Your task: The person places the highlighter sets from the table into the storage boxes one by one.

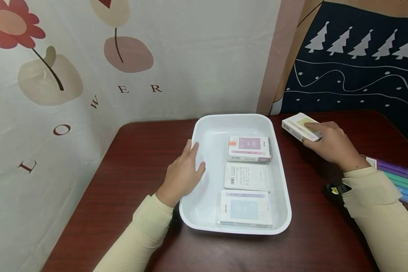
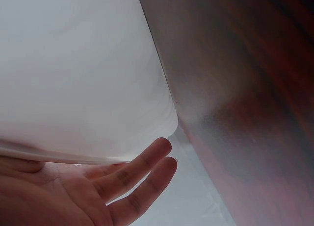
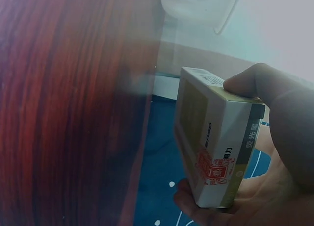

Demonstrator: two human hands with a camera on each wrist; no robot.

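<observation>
My right hand [image 1: 333, 143] grips a white and yellow highlighter box [image 1: 297, 126] above the table, right of a white tray [image 1: 187, 211]. In the right wrist view, the thumb and fingers hold opposite sides of this box [image 3: 203, 133], which bears a red stamp. My left hand [image 1: 181, 173] rests at the tray's left rim with its fingers extended. Seen from the left wrist, the fingers [image 2: 142, 167] lie along the tray's outer wall. Inside the tray, a purple-marked box [image 1: 249, 148], a white box showing printed text [image 1: 255, 177] and a pale blue-marked box [image 1: 244, 209] form a column.
A clear pack of coloured pens [image 1: 402, 183] lies on the dark red table [image 1: 139, 158], partly behind the right sleeve. A flower-print curtain [image 1: 204, 75] hangs along the back and left. Dark tree-print cloth [image 1: 353, 75] hangs at the back right.
</observation>
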